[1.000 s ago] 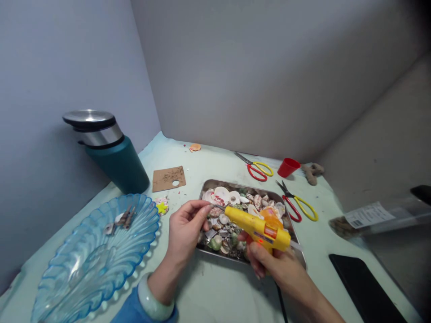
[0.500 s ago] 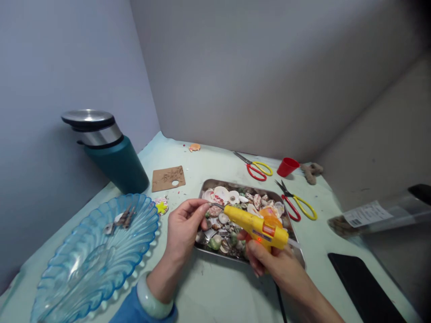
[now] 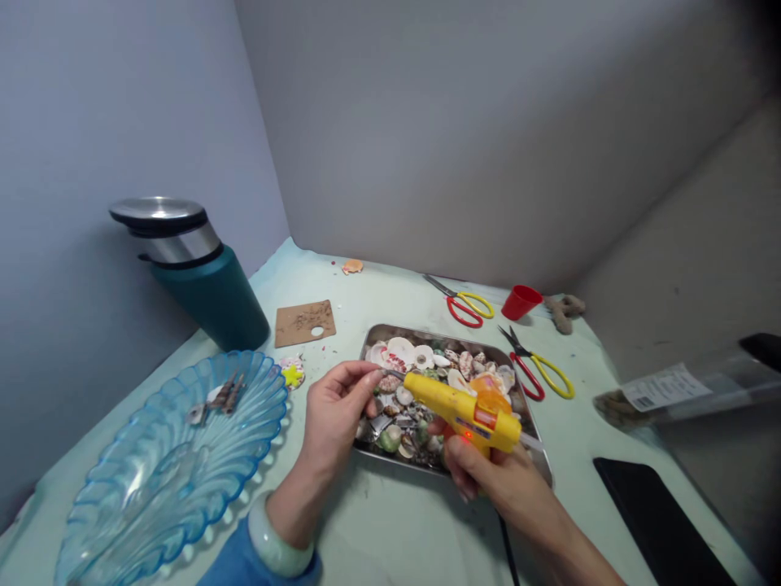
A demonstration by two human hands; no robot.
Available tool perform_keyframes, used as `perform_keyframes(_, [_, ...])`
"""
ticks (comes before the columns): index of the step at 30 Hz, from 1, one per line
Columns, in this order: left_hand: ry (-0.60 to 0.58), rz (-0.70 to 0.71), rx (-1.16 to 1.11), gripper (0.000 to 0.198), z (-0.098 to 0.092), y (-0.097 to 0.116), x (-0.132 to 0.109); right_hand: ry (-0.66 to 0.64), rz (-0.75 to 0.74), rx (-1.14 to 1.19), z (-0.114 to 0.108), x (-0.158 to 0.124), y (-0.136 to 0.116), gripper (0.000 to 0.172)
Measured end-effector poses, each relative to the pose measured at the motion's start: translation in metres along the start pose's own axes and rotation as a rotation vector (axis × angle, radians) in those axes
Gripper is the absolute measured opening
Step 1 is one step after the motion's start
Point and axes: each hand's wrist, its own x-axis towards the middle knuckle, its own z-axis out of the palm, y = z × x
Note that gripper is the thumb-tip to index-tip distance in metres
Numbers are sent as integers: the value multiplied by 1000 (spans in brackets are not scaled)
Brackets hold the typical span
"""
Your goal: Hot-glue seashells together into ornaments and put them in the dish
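Note:
My right hand (image 3: pixel 479 464) is wrapped round a yellow hot glue gun (image 3: pixel 448 400), whose small red light is lit and whose clear glue stick pokes out at the back. Its nozzle points left and meets the fingertips of my left hand (image 3: pixel 338 407). Thumb and forefinger there are pinched together; whatever lies between them is too small to make out. Both hands are over a metal tray (image 3: pixel 396 465) heaped with seashells (image 3: pixel 404 396) and small stones. An orange shell (image 3: pixel 490 389) lies behind the gun.
A blue scalloped glass dish (image 3: pixel 164 480) holding small twig pieces stands left, before a teal bottle (image 3: pixel 213 297). Brown card (image 3: pixel 305 323), two pairs of scissors (image 3: pixel 467 309), a red cup (image 3: pixel 521 303), a labelled plastic bag (image 3: pixel 668 389) and a black flat case (image 3: pixel 656 513) surround the tray.
The glue gun has shifted very slightly left, its nozzle still at my left fingertips. Otherwise both hands keep almost the same pose.

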Motion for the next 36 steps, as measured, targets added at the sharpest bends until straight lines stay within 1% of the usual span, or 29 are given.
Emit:
perform_keyframes(4, [-3,3,7,19,0,-1,-1,0,1,2,1,-1,-1,55])
perform_keyframes(9, [6,9,-14,19,-1,0,-2,-8,-1,-39,-3,1,3,48])
perform_keyframes(11, [11,6,-21,20,-1,1,-2,18,-18,-55,-7,1,3,44])
perform_keyframes(13, [11,6,-29,20,-1,1,-2,72,-73,-113,-15,1,0,38])
perform_keyframes(15, [11,9,-40,19,-2,1,-2,99,-152,-274,-26,0,-4,29])
perform_keyframes(17, [15,10,-51,19,-2,0,-2,102,-187,-525,-36,-1,-8,26])
perform_keyframes(19, [17,8,-60,20,-2,0,-2,104,-158,-773,-42,-3,-9,30])
perform_keyframes(21, [19,6,-71,20,-2,0,-2,106,-122,-983,-43,-4,-9,35])
perform_keyframes(24, [22,5,-88,21,-1,2,-3,107,-91,-1205,-39,-4,-8,40])
perform_keyframes(26, [29,1,-96,22,-1,3,-3,90,-74,-1303,-36,-4,-10,40])
perform_keyframes(28, [38,-4,-102,22,0,4,-4,52,-71,-1375,-35,-2,-15,36])
perform_keyframes(30, [37,-8,-108,22,0,4,-4,30,-106,-1417,-35,0,-24,33])
perform_keyframes(32, [33,-9,-115,22,0,5,-4,75,-200,-1430,-32,4,-35,32])
perform_keyframes(34, [35,-13,-116,22,0,6,-4,137,-331,-1442,-23,12,-46,28])
perform_keyframes(35, [38,-14,-118,22,0,6,-5,133,-391,-1455,-16,18,-51,25])
perform_keyframes(36, [42,-14,-120,22,0,6,-5,94,-429,-1491,-8,24,-54,22])
